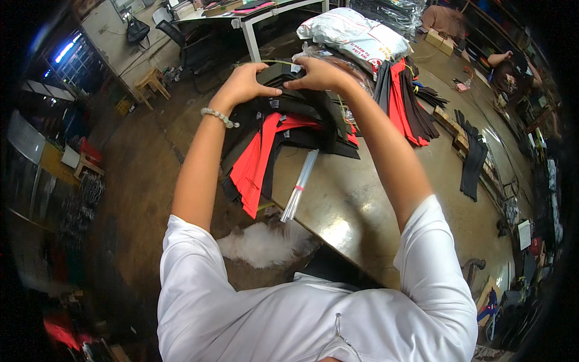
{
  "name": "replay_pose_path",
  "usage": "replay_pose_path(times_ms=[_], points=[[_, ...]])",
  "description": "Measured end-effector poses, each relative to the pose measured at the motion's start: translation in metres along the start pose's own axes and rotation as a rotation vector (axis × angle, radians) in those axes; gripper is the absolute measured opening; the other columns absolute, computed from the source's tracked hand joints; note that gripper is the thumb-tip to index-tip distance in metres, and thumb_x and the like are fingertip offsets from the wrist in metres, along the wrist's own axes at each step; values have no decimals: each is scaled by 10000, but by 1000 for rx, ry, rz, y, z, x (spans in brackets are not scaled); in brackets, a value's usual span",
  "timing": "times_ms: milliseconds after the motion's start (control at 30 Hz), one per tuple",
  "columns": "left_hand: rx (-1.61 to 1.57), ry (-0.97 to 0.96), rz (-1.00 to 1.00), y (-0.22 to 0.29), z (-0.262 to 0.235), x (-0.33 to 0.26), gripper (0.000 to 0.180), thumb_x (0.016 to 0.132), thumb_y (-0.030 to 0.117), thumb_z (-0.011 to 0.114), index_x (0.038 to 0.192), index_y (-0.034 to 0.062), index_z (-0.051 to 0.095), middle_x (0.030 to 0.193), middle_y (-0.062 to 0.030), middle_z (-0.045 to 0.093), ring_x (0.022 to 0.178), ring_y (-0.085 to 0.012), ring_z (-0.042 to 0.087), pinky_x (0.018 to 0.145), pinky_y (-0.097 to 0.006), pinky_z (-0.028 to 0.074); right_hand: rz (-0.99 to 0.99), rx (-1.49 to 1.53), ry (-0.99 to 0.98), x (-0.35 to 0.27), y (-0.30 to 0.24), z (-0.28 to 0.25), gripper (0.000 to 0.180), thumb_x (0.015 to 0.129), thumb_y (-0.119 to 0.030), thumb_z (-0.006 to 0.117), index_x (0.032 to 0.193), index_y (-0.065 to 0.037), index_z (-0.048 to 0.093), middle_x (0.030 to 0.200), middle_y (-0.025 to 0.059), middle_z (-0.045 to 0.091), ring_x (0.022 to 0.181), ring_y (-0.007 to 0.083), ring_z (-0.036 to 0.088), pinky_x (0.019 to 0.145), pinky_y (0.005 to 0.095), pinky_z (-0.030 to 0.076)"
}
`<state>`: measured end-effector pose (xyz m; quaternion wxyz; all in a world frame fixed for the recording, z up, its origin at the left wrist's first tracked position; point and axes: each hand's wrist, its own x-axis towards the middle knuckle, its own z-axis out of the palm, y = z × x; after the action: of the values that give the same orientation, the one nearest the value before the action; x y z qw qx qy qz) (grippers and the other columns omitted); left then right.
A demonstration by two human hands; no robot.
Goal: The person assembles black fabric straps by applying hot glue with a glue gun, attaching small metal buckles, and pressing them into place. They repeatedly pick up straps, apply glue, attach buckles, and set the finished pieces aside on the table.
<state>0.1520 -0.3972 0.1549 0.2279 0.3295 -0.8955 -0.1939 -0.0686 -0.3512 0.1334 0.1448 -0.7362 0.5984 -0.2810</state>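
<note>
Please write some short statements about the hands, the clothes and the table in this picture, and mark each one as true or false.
1. Both hands rest on a stack of black and red clothes. True: the left hand and the right hand are on its top.
2. The left wrist wears a bead bracelet. True.
3. A bundle of clear strips lies on the floor. False: it lies on the table, beside the stack.
4. The person wears a black shirt. False: the shirt is white.
5. A white printed bag lies beyond the hands. True.
</note>
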Motion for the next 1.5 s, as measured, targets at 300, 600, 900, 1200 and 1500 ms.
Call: replay_pose_path(times_ms=[300, 600, 900, 1200, 1500], points=[[-7, 215, -199, -37, 17, -37, 667, 726, 452, 793, 1096, -70, 605, 1017, -243, 679, 966, -308, 675, 842, -380, 515, 2, -451, -72, 6, -46, 10, 817, 673, -715, 682, 1171, -68, 661, 1120, 203, 670, 1138, 443, 540, 967, 472, 450], [78, 108, -462, -18, 73, -69, 793, 651, 417, 809, 1156, -104, 489, 1052, -367, 618, 1041, -455, 618, 914, -462, 498, -70, -578, -60, -4, -41, 16, 673, 673, -652, 729, 973, -49, 736, 1049, 181, 695, 1109, 388, 581, 914, 457, 486], [92, 545, 26, -21, -23, 1, 490, 753, 187, 765, 1152, 48, 517, 1097, -218, 641, 1050, -395, 615, 875, -430, 485, -199, -441, 446, 26, -52, -32, 603, 803, -607, 639, 953, -22, 637, 898, 242, 674, 911, 407, 633, 781, 485, 514], [-48, 100, -98, -68, 30, -45, 739, 694, 186, 807, 1337, 94, 458, 1265, -192, 597, 1189, -358, 568, 1014, -404, 442, -51, -355, 41, 0, -24, 35, 789, 712, -702, 666, 1064, 1, 606, 992, 258, 665, 949, 436, 643, 834, 489, 517], [-110, 126, -208, -78, 42, -54, 693, 705, 221, 811, 1322, 149, 506, 996, -174, 621, 968, -323, 624, 845, -375, 479, -36, -271, -298, 24, -3, 46, 699, 639, -508, 789, 1026, 61, 658, 996, 272, 667, 957, 390, 649, 871, 419, 503]])
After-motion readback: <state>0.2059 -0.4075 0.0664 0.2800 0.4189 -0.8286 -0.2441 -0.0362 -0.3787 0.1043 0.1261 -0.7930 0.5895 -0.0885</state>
